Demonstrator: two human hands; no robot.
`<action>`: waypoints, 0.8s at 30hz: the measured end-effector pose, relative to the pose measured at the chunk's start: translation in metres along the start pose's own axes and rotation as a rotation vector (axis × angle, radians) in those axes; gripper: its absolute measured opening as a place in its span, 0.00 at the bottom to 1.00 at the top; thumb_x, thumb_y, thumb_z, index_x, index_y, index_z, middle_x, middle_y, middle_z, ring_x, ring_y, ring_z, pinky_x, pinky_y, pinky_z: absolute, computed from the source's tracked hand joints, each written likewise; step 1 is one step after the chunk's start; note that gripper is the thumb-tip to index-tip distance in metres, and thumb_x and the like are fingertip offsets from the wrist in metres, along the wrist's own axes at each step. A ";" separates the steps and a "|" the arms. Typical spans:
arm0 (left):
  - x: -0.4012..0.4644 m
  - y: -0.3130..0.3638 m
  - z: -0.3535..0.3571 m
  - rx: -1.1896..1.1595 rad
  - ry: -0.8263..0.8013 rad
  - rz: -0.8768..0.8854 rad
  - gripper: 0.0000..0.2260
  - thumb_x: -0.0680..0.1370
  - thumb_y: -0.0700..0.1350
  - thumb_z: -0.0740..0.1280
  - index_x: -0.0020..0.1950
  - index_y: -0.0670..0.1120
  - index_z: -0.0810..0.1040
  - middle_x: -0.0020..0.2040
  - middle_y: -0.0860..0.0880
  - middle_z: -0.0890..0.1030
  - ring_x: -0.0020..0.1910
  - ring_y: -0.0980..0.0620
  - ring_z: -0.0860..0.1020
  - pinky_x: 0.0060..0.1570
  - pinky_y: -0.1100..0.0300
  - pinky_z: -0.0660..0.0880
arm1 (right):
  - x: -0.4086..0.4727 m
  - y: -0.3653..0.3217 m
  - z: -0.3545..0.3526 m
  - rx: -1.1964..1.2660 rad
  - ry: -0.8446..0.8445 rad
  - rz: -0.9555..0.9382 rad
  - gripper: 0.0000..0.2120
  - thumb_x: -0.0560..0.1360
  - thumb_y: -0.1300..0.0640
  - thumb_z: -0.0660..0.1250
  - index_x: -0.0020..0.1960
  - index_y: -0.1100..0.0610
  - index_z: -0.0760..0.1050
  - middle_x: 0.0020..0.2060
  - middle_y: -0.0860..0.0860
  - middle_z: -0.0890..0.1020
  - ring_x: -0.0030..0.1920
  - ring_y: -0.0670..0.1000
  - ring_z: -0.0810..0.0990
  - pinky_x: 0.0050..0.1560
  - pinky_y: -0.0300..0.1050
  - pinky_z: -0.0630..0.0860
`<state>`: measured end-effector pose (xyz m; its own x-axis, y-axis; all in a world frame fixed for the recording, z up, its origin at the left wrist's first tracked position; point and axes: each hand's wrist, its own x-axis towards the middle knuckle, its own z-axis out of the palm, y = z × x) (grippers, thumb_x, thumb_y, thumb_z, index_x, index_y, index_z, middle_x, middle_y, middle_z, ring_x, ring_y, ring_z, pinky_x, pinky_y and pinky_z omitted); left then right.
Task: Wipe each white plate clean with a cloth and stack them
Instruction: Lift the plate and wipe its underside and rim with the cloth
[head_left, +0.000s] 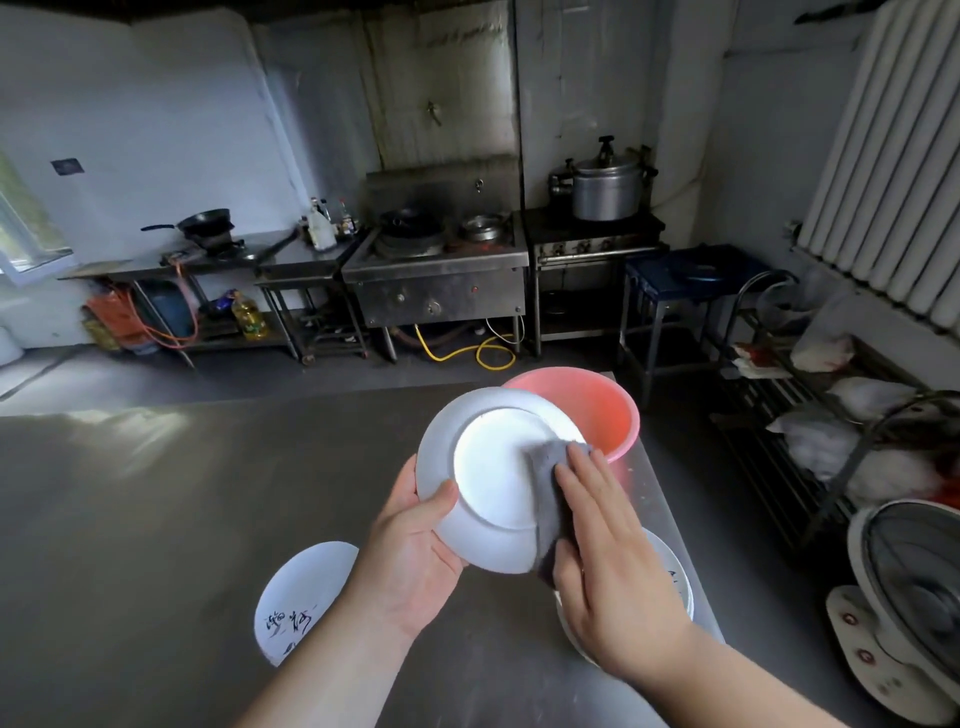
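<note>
Left hand (415, 540) grips the plate (493, 478) (underside up) before the pink basin (597, 410); right hand (597, 530), fingers flat, should sweep the cloth (545, 483) rim-to-rim.

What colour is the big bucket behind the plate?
The round plastic bucket is pinkish-red, seen best in the head view, just behind the held white plate.

Commercial kitchen — steel wok range (436, 270), pressure cooker (605, 187)

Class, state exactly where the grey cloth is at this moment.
In the head view, right of centre, the grey cloth lies under the right hand, pressed on the right edge of the held plate, just in front of the pink basin.
</note>
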<state>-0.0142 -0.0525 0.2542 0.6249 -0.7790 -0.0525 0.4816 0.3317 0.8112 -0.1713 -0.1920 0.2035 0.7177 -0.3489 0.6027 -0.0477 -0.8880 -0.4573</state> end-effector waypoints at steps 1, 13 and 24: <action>-0.001 0.000 0.000 0.017 -0.021 -0.016 0.25 0.79 0.38 0.68 0.77 0.47 0.73 0.73 0.41 0.78 0.71 0.39 0.78 0.60 0.47 0.82 | 0.011 0.004 -0.007 0.011 -0.003 0.023 0.30 0.81 0.55 0.55 0.82 0.64 0.62 0.83 0.57 0.60 0.84 0.59 0.57 0.81 0.56 0.57; 0.000 0.011 -0.010 0.074 -0.107 -0.022 0.23 0.79 0.40 0.68 0.75 0.47 0.76 0.73 0.37 0.77 0.70 0.37 0.78 0.62 0.47 0.80 | 0.039 0.017 -0.030 0.072 -0.127 -0.068 0.32 0.81 0.58 0.63 0.84 0.55 0.60 0.83 0.50 0.60 0.83 0.55 0.57 0.82 0.55 0.57; -0.002 -0.002 -0.002 -0.021 -0.104 0.019 0.23 0.80 0.39 0.67 0.75 0.48 0.75 0.74 0.39 0.76 0.71 0.39 0.77 0.62 0.47 0.80 | 0.059 0.009 -0.026 0.177 -0.030 0.158 0.27 0.86 0.49 0.60 0.84 0.50 0.61 0.82 0.42 0.62 0.81 0.42 0.58 0.81 0.46 0.58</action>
<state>-0.0156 -0.0506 0.2517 0.5675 -0.8230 0.0239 0.4841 0.3570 0.7989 -0.1475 -0.2286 0.2516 0.7314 -0.4680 0.4961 -0.0404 -0.7559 -0.6534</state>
